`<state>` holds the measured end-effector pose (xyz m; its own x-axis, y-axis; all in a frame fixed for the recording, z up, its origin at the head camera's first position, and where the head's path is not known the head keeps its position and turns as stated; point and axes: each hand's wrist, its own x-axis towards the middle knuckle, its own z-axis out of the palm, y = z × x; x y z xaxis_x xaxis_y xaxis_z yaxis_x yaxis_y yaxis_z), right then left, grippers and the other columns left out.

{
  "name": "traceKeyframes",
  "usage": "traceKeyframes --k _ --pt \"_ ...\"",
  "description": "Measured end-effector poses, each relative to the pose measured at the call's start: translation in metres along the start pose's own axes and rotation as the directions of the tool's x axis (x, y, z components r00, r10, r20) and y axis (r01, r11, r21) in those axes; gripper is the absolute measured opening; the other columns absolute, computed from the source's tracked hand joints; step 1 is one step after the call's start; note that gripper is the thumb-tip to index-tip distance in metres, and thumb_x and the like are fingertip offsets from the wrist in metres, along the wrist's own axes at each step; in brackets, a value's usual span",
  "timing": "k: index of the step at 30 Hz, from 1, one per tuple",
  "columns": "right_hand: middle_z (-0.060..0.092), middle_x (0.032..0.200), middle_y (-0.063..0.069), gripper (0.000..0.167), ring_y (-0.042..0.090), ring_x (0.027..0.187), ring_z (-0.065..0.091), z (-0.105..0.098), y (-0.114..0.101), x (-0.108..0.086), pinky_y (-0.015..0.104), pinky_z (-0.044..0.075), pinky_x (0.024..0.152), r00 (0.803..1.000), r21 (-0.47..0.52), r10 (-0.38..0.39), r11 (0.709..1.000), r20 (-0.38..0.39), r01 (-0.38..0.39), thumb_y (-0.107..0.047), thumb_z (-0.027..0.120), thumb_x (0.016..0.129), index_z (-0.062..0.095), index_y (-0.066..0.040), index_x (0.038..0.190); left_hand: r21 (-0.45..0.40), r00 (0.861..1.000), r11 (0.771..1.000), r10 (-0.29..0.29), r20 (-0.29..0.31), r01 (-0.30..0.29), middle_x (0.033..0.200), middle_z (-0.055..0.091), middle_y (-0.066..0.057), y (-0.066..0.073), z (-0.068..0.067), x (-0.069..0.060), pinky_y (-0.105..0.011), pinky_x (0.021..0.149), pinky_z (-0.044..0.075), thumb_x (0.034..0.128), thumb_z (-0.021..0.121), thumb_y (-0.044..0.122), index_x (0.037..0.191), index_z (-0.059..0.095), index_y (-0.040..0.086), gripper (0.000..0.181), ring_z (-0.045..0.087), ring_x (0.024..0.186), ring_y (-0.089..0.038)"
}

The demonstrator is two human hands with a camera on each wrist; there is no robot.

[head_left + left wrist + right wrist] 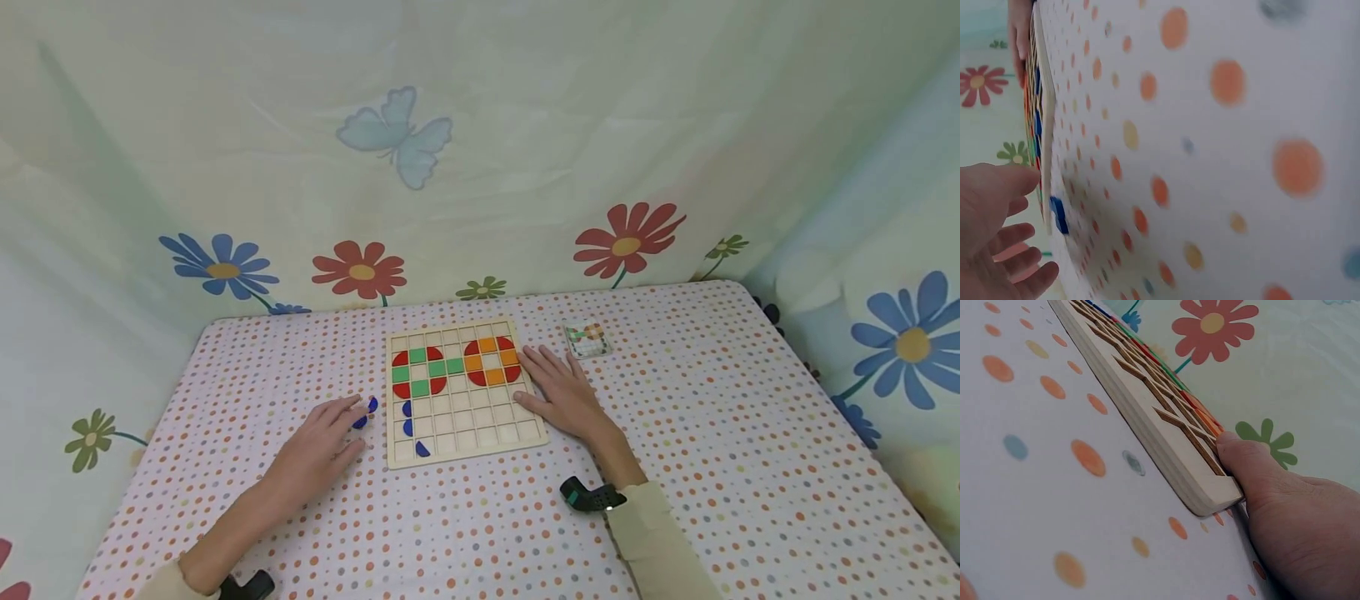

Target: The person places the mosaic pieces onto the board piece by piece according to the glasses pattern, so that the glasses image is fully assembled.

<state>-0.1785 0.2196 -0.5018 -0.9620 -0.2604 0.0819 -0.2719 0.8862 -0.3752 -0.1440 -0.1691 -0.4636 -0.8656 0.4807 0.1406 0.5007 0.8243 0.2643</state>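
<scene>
A square wooden grid board [480, 425] lies on the table with red, green and orange pieces forming two rings in its upper rows. Several blue half-round pieces [407, 409] sit in its left columns. Just left of the board, my left hand [318, 450] is above two loose blue pieces [360, 422], fingers spread and slightly bent; the left wrist view shows a blue piece [1059, 215] beyond the fingertips, apart from them. My right hand [562, 396] rests along the board's right edge, fingers extended, the thumb [1238, 456] touching the rim near a corner.
A small pattern card [587, 339], showing green and orange shapes, lies beyond the right hand. The dotted tablecloth [465, 533] covers the table. Behind it hangs a curtain [510, 167] printed with flowers and a butterfly.
</scene>
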Motion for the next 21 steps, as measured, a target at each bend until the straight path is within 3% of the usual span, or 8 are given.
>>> traceKeyframes --k 2,5,21 --pt "0.03 0.159 0.007 0.072 0.032 0.149 0.021 0.0 0.0 0.0 0.059 0.005 0.12 1.0 0.002 0.003 1.0 -0.001 -0.003 -0.049 0.056 0.093 0.033 -0.015 0.152 -0.014 0.999 0.999 -0.042 0.021 0.042 0.148 0.046 -0.011 -0.007 -0.001 -0.003 -0.05 0.105 0.044 0.0918 0.067 0.024 0.138 0.053 0.012 0.049 0.042 0.136 -0.03" --pt "0.03 0.159 0.006 0.072 0.032 0.15 0.021 0.001 0.0 0.0 0.059 0.005 0.12 1.0 0.002 0.008 1.0 -0.001 -0.008 -0.049 0.056 0.093 0.032 -0.015 0.152 -0.026 0.998 0.998 -0.058 0.036 0.059 0.148 0.046 -0.012 -0.012 0.0 -0.005 -0.052 0.104 0.045 0.0927 0.066 0.024 0.139 0.052 0.012 0.05 0.043 0.136 -0.031" --pt "0.031 0.159 0.007 0.072 0.033 0.149 0.022 0.002 0.0 0.001 0.059 0.005 0.12 1.0 -0.009 0.003 1.0 -0.01 -0.003 -0.048 0.056 0.092 0.033 -0.015 0.152 -0.04 0.998 0.999 -0.034 0.05 0.036 0.133 0.059 -0.009 -0.023 0.003 -0.005 -0.047 0.101 0.048 0.0926 0.065 0.016 0.13 0.06 0.008 0.038 0.053 0.125 -0.028"
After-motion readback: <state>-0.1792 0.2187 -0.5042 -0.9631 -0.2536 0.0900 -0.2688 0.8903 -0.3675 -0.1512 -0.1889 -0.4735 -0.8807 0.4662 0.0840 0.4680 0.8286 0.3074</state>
